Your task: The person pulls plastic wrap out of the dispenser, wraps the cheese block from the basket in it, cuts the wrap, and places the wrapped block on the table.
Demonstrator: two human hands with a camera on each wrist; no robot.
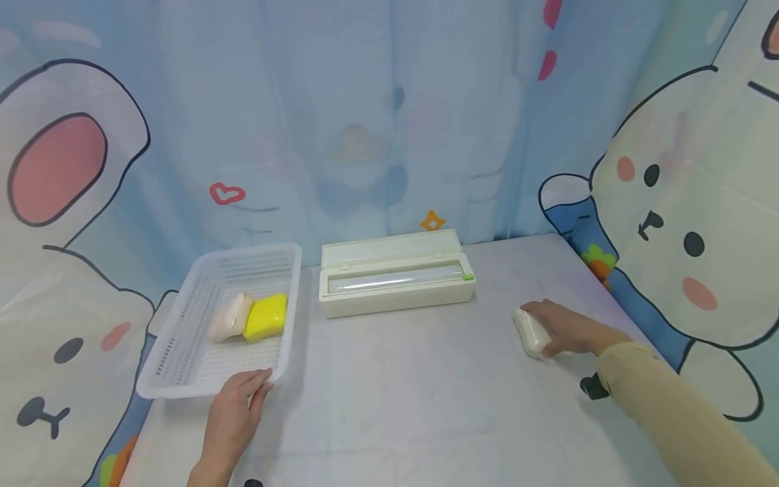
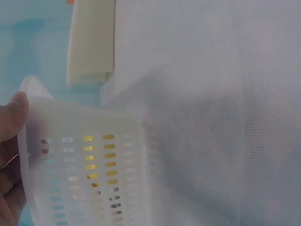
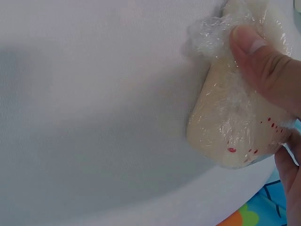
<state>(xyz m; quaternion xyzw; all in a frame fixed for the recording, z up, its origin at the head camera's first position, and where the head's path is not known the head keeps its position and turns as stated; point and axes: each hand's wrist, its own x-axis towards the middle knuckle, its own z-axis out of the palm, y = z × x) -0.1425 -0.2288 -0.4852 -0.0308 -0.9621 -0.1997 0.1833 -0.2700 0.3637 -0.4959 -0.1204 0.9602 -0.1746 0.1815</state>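
My right hand [image 1: 566,328] grips a cream-coloured block in clear plastic wrap [image 1: 531,333] at the right of the table. In the right wrist view, the thumb presses on the crinkled wrap of this block [image 3: 230,113], which bears small red marks. My left hand [image 1: 236,412] pinches the near right corner of a white plastic basket [image 1: 182,392], thumb on one side of its rim and fingers on the other. Inside the basket lie a yellow block [image 1: 266,318] and a pale pinkish block [image 1: 231,319], side by side. Slotted basket wall [image 2: 84,117] fills much of the left wrist view.
A long white cling film dispenser [image 1: 395,297] stands at the back middle with its lid raised, a film roll [image 1: 395,279] inside. The table has a white cloth [image 1: 414,392]. Behind and beside it hangs a blue curtain [image 1: 365,101] with cartoon figures.
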